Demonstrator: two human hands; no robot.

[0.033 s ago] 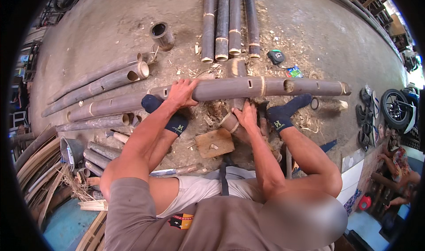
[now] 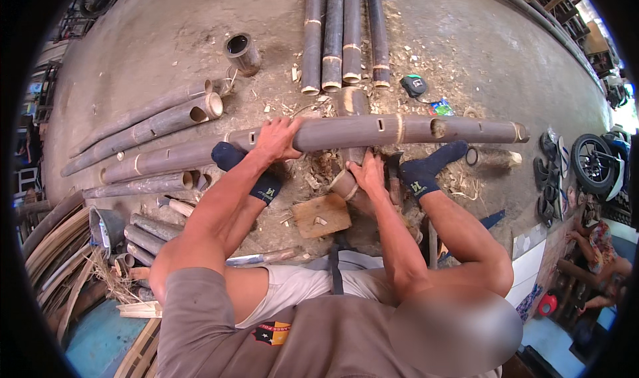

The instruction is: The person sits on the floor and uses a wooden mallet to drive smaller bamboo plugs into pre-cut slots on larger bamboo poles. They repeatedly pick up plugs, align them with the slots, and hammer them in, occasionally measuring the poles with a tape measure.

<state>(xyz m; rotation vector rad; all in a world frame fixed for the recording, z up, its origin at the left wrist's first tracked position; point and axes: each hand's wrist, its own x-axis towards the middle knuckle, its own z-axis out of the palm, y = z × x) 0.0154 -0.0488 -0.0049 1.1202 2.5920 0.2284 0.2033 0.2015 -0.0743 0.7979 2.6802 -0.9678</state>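
Observation:
A long dark bamboo pole [image 2: 339, 134] with small slots and a round hole lies crosswise in front of me. My left hand [image 2: 276, 140] wraps over its top, left of the middle, fingers on the far side. Beneath it, at right angles, runs a thick bamboo piece [image 2: 351, 103] with a pale cut end toward me. My right hand [image 2: 368, 171] grips this piece just on the near side of the pole, thumb across it and fingertips close to the pole's edge. My feet, in dark socks, are by the pole, left foot [image 2: 227, 157] and right foot [image 2: 432, 168].
Several bamboo poles [image 2: 333, 38] lie lengthwise ahead, and more [image 2: 143, 133] at the left. A tape measure [image 2: 414, 85], a bamboo cup [image 2: 243, 55], a wooden block [image 2: 321, 217] and a saw [image 2: 492, 219] lie around. Sandals [image 2: 547, 171] and a wheel [image 2: 594, 165] are at the right.
The long pole has shifted slightly to the right, its slots and nodes with it. Both hands stay in nearly the same places.

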